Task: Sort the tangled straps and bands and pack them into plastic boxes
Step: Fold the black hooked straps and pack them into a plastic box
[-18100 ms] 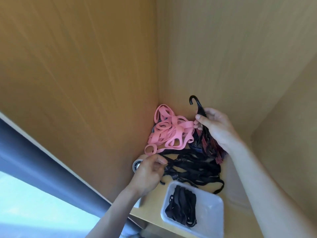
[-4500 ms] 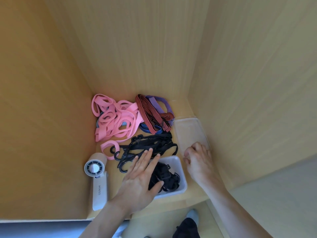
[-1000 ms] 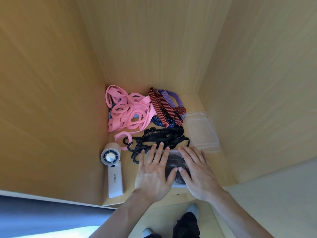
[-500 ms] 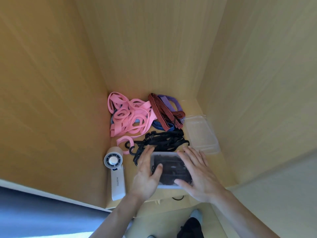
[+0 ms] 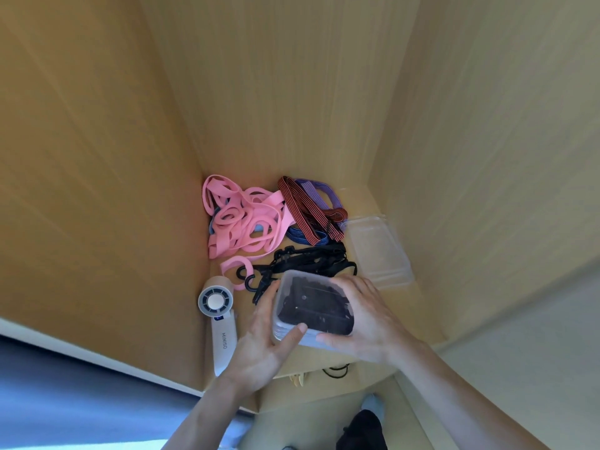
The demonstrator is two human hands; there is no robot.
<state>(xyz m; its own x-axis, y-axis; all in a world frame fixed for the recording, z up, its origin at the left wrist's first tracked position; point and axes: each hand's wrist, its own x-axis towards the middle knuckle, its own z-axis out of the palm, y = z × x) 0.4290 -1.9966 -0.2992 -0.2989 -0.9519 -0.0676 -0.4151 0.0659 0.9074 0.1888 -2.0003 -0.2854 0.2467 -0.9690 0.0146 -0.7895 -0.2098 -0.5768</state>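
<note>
Gripping the lidded plastic box point(image 5: 311, 306) near the front edge of the surface point(image 5: 360, 203).
Clamped round its sides with left hand point(image 5: 259, 339) and right hand point(image 5: 370, 323); behind it, loose black straps point(image 5: 311, 259), then pink bands point(image 5: 246, 219) in the far left corner.

The left forearm, bare, slants in from 7 o'clock and the right, also bare, from 5 o'clock; the two hands meet near 6 o'clock. The left hand point(image 5: 259, 339) grips the box point(image 5: 311, 306) on its 9 o'clock side, fingers running up that wall and thumb laid across the near corner of the lid. The right hand point(image 5: 370, 323) clasps the 3 o'clock side, fingers curled over the far corner and thumb along the near edge.
</note>
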